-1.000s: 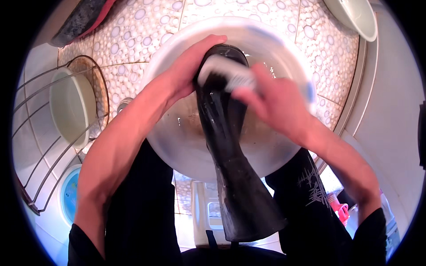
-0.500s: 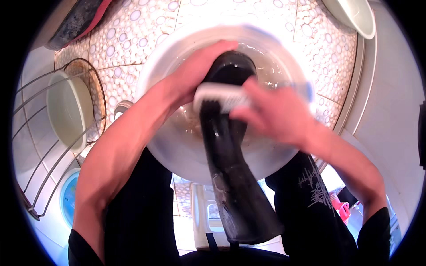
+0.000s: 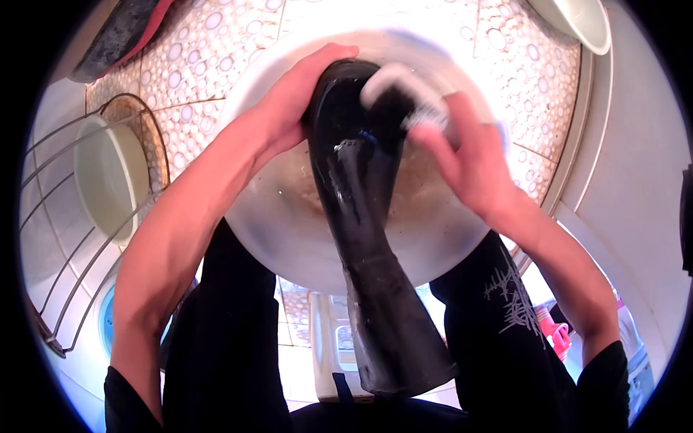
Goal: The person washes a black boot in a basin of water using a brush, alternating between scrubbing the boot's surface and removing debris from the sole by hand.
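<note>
So the key thing here is how the black boot lies between the two hands. Its long axis runs near to far with a slight slant: toe end far and a bit left, shaft opening near and a bit right, down between the knees. Left hand is the closer one, its grip curled around the left side of the toe end, fingertips reaching over the far tip. So from that grip the boot extends right and toward the near side.

Right hand is just off the boot's right side, grip closed on a brush with a pale back. The brush head points far-left, over the right part of the toe end. It's blurry, so I can't tell if the bristles actually touch.

Under it all is a big white basin with murky water in it, sitting on the pebble-patterned tile floor. Can't say whether the shaft rests on the near rim or just passes over it. A pale plastic stool shows below the shaft.

Room's kinda tight: wire rack and a pale green tub on the left, another pale bowl far right by the wall.
</note>
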Motion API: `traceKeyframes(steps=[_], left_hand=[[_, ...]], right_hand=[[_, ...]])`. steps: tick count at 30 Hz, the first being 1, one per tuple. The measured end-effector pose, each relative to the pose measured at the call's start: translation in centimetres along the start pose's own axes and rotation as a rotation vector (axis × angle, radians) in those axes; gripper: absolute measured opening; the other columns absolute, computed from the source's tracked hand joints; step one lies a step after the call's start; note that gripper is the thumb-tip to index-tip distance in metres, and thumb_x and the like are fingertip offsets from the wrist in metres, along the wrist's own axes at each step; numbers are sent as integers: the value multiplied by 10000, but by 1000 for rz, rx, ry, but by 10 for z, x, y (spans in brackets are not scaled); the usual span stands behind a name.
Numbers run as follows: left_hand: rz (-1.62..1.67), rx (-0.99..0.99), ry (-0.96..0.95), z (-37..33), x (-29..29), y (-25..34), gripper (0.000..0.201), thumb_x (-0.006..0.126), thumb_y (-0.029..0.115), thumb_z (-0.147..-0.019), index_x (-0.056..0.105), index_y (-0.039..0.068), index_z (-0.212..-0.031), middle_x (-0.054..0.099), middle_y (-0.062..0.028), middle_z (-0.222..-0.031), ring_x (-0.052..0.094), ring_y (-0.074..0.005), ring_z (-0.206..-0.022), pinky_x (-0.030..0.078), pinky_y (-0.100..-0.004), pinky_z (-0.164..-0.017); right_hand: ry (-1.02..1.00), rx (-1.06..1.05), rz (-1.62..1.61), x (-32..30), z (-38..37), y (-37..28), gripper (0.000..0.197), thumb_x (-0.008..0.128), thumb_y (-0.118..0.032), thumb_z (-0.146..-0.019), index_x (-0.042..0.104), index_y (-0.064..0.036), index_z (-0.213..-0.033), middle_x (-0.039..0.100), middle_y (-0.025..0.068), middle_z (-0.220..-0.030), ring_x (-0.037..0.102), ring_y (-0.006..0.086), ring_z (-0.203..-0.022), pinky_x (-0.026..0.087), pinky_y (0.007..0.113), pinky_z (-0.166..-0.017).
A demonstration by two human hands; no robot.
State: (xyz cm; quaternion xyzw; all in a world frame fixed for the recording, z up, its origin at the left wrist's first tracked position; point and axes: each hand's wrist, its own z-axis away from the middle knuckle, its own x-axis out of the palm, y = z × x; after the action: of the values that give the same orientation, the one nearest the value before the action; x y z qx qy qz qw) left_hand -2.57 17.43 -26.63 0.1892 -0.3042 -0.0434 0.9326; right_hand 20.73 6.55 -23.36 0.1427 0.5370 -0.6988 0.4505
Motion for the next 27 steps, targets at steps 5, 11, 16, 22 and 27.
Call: traceKeyframes(steps=[5,11,16,22,27], left_hand=[[-66,133,13,14,7,-7,533,451,440,-1030,650,10,-1274,713,-103,-1181,678,-190,-1057,520,-348,-994],[-136,197,-118,28,17,1,546,342,362,-1061,619,14,-1378,701,-86,-1247,640,-164,-1152,451,-317,-1082],[-110,202,-162,45,24,2,556,414,311,-1028,490,12,-1490,598,-114,-1409,578,-196,-1257,393,-340,-1135],[-188,188,-222,46,6,1,821,572,384,-875,339,31,-1579,497,-153,-1527,522,-252,-1371,383,-383,-1165],[-88,148,-214,24,-8,1,698,556,315,-916,416,34,-1539,593,-132,-1377,595,-225,-1233,444,-362,-1103]], right_hand=[[-155,-50,63,-18,16,-21,373,705,-365,-965,548,-49,-1086,635,139,-642,646,264,-530,475,379,-503],[130,457,-334,-61,5,-28,384,596,-393,-1035,579,-11,-1067,512,33,-664,482,113,-636,420,310,-595],[-9,484,-600,-55,4,-42,475,535,-469,-1048,584,-8,-943,495,4,-768,432,95,-753,411,293,-694],[-55,538,-644,-58,-10,-42,432,472,-487,-1058,586,-71,-1026,475,-14,-757,432,71,-662,373,248,-586],[20,469,-619,-60,-14,-52,379,470,-464,-1064,586,-107,-1120,481,-29,-774,410,32,-599,314,204,-498]])
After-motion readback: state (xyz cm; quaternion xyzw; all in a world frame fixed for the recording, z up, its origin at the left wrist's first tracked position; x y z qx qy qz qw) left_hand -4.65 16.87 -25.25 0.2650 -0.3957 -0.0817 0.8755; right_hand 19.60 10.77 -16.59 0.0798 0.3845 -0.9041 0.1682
